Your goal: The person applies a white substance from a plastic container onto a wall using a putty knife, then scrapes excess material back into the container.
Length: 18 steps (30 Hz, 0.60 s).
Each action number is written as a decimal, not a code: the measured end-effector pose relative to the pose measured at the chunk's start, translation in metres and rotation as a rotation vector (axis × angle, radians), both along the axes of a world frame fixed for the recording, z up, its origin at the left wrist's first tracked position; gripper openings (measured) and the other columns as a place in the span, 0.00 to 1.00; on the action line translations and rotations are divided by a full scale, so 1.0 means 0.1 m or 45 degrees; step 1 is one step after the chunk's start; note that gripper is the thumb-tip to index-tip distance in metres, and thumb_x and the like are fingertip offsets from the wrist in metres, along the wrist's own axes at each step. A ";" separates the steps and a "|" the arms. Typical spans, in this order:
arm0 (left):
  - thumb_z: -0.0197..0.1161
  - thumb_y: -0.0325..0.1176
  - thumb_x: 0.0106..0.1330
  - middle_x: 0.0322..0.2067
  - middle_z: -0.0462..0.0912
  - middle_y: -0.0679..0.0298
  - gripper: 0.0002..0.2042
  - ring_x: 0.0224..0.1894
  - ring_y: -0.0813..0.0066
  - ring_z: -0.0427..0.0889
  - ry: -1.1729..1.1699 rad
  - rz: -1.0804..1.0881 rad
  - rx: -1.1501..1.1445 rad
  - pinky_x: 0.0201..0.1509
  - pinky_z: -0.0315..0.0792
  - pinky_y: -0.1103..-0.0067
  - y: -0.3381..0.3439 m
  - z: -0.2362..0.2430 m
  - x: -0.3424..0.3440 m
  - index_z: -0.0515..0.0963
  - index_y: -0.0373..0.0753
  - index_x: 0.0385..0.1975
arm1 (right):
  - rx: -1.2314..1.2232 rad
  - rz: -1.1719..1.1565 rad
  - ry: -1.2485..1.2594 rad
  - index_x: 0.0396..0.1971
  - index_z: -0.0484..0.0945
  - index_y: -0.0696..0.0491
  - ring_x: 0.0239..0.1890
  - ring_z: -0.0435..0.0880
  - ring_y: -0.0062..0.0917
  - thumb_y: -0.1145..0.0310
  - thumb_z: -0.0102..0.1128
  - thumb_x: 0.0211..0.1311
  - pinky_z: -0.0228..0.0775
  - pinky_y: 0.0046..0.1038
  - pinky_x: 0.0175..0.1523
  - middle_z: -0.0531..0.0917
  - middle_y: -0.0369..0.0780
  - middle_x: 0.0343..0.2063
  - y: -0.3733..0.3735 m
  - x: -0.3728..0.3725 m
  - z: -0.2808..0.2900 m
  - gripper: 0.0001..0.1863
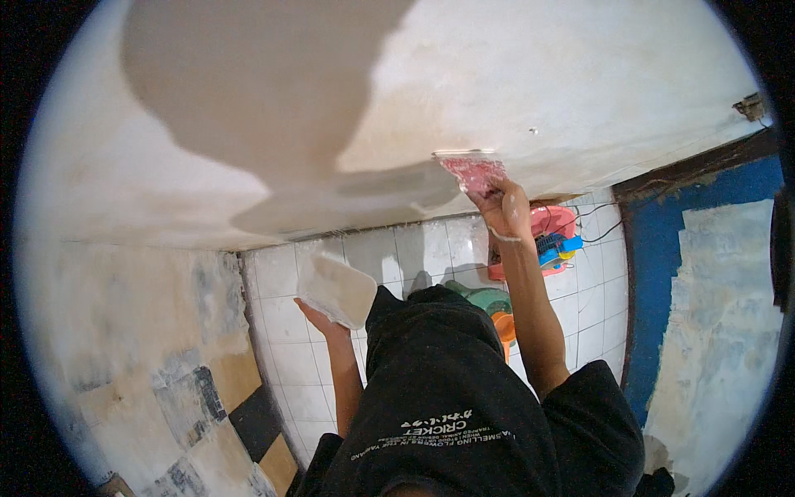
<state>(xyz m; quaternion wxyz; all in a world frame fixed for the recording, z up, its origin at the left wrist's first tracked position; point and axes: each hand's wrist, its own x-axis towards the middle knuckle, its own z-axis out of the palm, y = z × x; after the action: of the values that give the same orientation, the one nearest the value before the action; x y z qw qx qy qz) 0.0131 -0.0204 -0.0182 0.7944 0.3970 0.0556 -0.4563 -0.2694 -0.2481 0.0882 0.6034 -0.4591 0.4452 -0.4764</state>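
Red flat scraper (474, 174), in the right hand's (507, 210) closed grip, meets the off-white plastered wall (464, 74), the largest surface. Below: white square-tiled floor (286, 330), partly hidden by the black printed shirt (447, 369). Right forearm (534, 306) obstructs the pink plastic basin (556, 214), which contains blue-and-yellow items (567, 245). White rectangular tray (362, 305) is gripped at its near edge by the left hand (325, 320); contents indistinct. Green rounded object (489, 300) adjoins a smaller orange object (502, 323).

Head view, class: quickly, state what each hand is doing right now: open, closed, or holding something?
Left hand: holding a white container.
Right hand: closed, holding a red scraper at the wall.
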 end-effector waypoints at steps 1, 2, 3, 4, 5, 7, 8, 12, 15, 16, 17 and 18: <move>0.31 0.59 0.67 0.62 0.60 0.55 0.33 0.62 0.54 0.61 -0.003 0.011 0.031 0.65 0.56 0.60 -0.01 0.00 0.02 0.54 0.40 0.63 | -0.008 0.014 0.080 0.37 0.72 0.67 0.43 0.78 0.37 0.74 0.41 0.60 0.72 0.38 0.51 0.77 0.52 0.40 -0.02 -0.02 -0.14 0.13; 0.31 0.59 0.67 0.62 0.60 0.55 0.33 0.62 0.54 0.61 -0.008 0.017 0.063 0.65 0.57 0.60 -0.01 0.01 0.05 0.54 0.40 0.63 | -0.015 0.027 0.158 0.35 0.75 0.64 0.41 0.79 0.34 0.74 0.45 0.57 0.72 0.34 0.48 0.78 0.49 0.38 -0.03 -0.04 -0.28 0.11; 0.33 0.60 0.66 0.61 0.60 0.56 0.34 0.61 0.55 0.62 0.004 -0.008 0.042 0.64 0.58 0.62 -0.04 -0.02 0.08 0.55 0.39 0.63 | 0.025 0.049 0.124 0.32 0.79 0.57 0.38 0.80 0.27 0.73 0.56 0.52 0.72 0.28 0.43 0.81 0.43 0.34 -0.15 -0.09 -0.67 0.08; 0.35 0.60 0.66 0.61 0.61 0.56 0.34 0.60 0.56 0.63 0.012 -0.026 0.023 0.63 0.59 0.64 -0.05 -0.10 0.14 0.56 0.39 0.62 | -0.005 0.096 0.129 0.32 0.80 0.57 0.37 0.81 0.27 0.73 0.56 0.51 0.73 0.27 0.42 0.81 0.42 0.33 -0.26 -0.09 -0.98 0.08; 0.37 0.61 0.66 0.60 0.62 0.56 0.34 0.60 0.57 0.64 0.032 -0.067 -0.002 0.62 0.61 0.65 -0.13 -0.15 0.15 0.56 0.38 0.62 | -0.040 0.122 0.146 0.31 0.80 0.56 0.36 0.81 0.26 0.73 0.56 0.51 0.73 0.26 0.40 0.82 0.42 0.33 -0.37 -0.17 -1.27 0.08; 0.35 0.60 0.66 0.61 0.61 0.56 0.33 0.61 0.56 0.63 0.016 -0.161 -0.040 0.64 0.59 0.62 -0.31 -0.14 0.12 0.56 0.40 0.62 | -0.150 0.126 0.247 0.33 0.76 0.63 0.39 0.79 0.35 0.73 0.41 0.58 0.74 0.33 0.43 0.79 0.50 0.37 -0.52 -0.28 -1.51 0.13; 0.34 0.60 0.66 0.61 0.60 0.57 0.33 0.61 0.55 0.62 0.003 -0.200 -0.051 0.64 0.59 0.61 -0.35 -0.12 0.13 0.56 0.41 0.63 | -0.159 0.091 0.277 0.34 0.74 0.65 0.40 0.78 0.38 0.72 0.36 0.60 0.75 0.35 0.44 0.78 0.53 0.38 -0.56 -0.29 -1.49 0.16; 0.35 0.60 0.66 0.61 0.60 0.57 0.33 0.61 0.56 0.63 -0.041 -0.148 0.053 0.63 0.60 0.63 -0.23 0.09 0.51 0.56 0.40 0.62 | -0.023 -0.008 0.100 0.32 0.73 0.67 0.39 0.79 0.38 0.74 0.37 0.60 0.75 0.39 0.44 0.78 0.52 0.35 -0.50 0.14 -0.53 0.14; 0.36 0.61 0.66 0.62 0.59 0.57 0.36 0.62 0.58 0.61 -0.043 -0.135 0.120 0.65 0.57 0.66 -0.16 0.15 0.69 0.54 0.37 0.63 | 0.223 -0.303 -0.711 0.31 0.73 0.65 0.36 0.80 0.35 0.76 0.40 0.59 0.75 0.41 0.45 0.79 0.50 0.34 -0.06 0.21 0.26 0.11; 0.36 0.62 0.66 0.62 0.59 0.57 0.36 0.62 0.58 0.61 -0.055 -0.141 0.149 0.65 0.57 0.66 -0.13 0.14 0.75 0.54 0.37 0.63 | 0.284 -0.400 -0.637 0.30 0.73 0.65 0.35 0.80 0.36 0.75 0.40 0.60 0.75 0.41 0.45 0.79 0.50 0.33 0.00 0.20 0.24 0.12; 0.36 0.62 0.66 0.62 0.59 0.57 0.36 0.62 0.58 0.61 -0.074 -0.149 0.169 0.65 0.56 0.66 -0.12 0.14 0.80 0.54 0.37 0.63 | 0.336 -0.495 -0.569 0.30 0.74 0.65 0.35 0.80 0.37 0.74 0.41 0.60 0.75 0.41 0.45 0.79 0.51 0.32 0.03 0.18 0.19 0.12; 0.36 0.62 0.66 0.62 0.59 0.57 0.36 0.62 0.58 0.61 -0.067 -0.156 0.155 0.65 0.56 0.66 -0.11 0.17 0.85 0.54 0.37 0.63 | 0.390 -0.582 -0.513 0.29 0.74 0.65 0.34 0.80 0.37 0.73 0.41 0.60 0.75 0.41 0.45 0.80 0.51 0.31 0.04 0.19 0.08 0.12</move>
<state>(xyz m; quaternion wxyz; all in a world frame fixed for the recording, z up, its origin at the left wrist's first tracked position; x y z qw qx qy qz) 0.0982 -0.0313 -0.0011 0.7405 0.4591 0.0377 -0.4893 -0.2504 -0.2446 0.0958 0.6188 -0.1482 0.4749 -0.6079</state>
